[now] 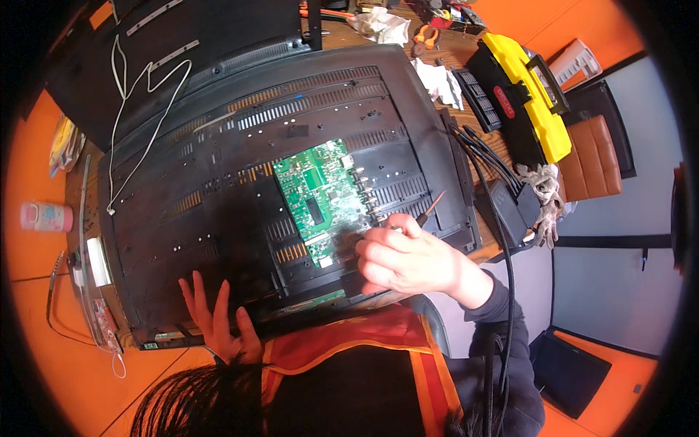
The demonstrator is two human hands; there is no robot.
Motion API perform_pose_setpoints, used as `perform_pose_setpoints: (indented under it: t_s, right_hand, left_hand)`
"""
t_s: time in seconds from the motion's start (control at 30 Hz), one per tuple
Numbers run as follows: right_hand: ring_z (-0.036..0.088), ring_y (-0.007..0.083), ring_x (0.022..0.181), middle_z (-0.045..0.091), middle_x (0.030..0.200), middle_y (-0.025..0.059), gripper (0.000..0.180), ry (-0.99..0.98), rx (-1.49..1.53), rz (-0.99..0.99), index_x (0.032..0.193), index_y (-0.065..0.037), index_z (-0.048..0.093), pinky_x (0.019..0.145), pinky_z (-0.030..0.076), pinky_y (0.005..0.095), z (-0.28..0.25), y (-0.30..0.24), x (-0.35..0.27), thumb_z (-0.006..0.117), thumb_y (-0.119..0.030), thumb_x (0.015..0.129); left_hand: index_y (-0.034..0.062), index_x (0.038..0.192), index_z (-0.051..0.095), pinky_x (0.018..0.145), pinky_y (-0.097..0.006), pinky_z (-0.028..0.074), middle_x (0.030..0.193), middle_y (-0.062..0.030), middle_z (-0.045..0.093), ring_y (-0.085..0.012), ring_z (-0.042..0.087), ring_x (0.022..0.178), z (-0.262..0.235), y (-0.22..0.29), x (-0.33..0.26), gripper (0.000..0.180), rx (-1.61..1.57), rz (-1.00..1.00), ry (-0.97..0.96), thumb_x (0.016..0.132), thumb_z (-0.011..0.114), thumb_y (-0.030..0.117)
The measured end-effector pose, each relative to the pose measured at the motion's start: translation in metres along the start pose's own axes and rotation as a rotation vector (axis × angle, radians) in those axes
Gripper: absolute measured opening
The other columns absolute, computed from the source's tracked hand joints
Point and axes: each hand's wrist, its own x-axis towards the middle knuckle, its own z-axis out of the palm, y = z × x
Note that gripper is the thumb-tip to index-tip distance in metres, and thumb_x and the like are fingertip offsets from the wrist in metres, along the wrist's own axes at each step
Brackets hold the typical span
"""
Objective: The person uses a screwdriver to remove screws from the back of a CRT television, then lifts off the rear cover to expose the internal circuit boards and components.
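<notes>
Two hands work on a black monitor back (218, 182): right hand (408, 258) grasps a screwdriver (429, 207) beside the green circuit board (320, 197); left hand (215, 313) rests released, fingers spread.

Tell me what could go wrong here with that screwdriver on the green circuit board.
The right hand holds a slim screwdriver at the edge of the green circuit board; a slip could scratch the board. The left hand only rests flat on the black plastic back panel, so the panel might shift.
</notes>
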Motion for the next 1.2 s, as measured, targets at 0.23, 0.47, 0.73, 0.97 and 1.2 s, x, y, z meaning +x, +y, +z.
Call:
perform_pose_setpoints:
  t_s: [0.23,0.47,0.73,0.97,1.2]
  right_hand:
    - [0.049,0.0147,0.093,0.05,0.095,-0.0027,0.023,-0.035,0.008,-0.005,0.086,-0.019,0.053,0.079,0.039,0.0271,0.005,0.024,-0.009,0.065,-0.027,0.068]
    - [0.052,0.0203,0.083,0.048,0.089,0.0047,0.034,-0.06,0.066,0.056,0.094,-0.014,0.061,0.069,0.051,0.0291,-0.001,0.02,-0.019,0.073,-0.015,0.061]
    - [0.054,0.0274,0.096,0.051,0.102,0.01,0.035,-0.042,0.078,0.23,0.094,-0.007,0.059,0.075,0.052,0.0323,-0.013,0.008,-0.046,0.071,-0.008,0.061]
    - [0.05,0.034,0.112,0.051,0.116,0.015,0.029,0.004,0.155,0.436,0.091,-0.001,0.056,0.088,0.047,0.0372,-0.002,0.002,-0.087,0.064,0.004,0.064]
    - [0.052,0.0334,0.112,0.051,0.123,0.0174,0.022,0.138,0.117,0.526,0.089,0.0,0.055,0.091,0.046,0.0372,0.005,0.003,-0.093,0.065,0.005,0.071]
  left_hand:
    - [0.0007,0.119,0.052,0.104,-0.055,0.019,0.139,-0.0245,0.029,-0.0493,0.017,0.131,-0.002,-0.007,-0.005,0.042,-0.044,0.038,-0.032,0.078,0.051,0.0]
    - [0.0016,0.114,0.057,0.104,-0.054,0.021,0.136,-0.0223,0.037,-0.0471,0.022,0.13,-0.001,-0.001,-0.007,0.036,-0.057,0.003,0.04,0.078,0.053,0.004]
    - [0.0023,0.111,0.059,0.104,-0.054,0.02,0.134,-0.0212,0.04,-0.0455,0.024,0.13,-0.005,0.004,-0.013,0.034,-0.063,-0.045,0.067,0.078,0.053,0.005]
    - [0.0025,0.11,0.059,0.104,-0.056,0.018,0.133,-0.0214,0.04,-0.046,0.025,0.129,-0.006,0.006,-0.017,0.033,-0.067,-0.006,0.056,0.077,0.054,0.005]
    - [0.003,0.11,0.06,0.103,-0.059,0.017,0.133,-0.0212,0.041,-0.0476,0.026,0.128,-0.005,0.012,-0.014,0.033,-0.085,0.05,0.061,0.077,0.054,0.004]
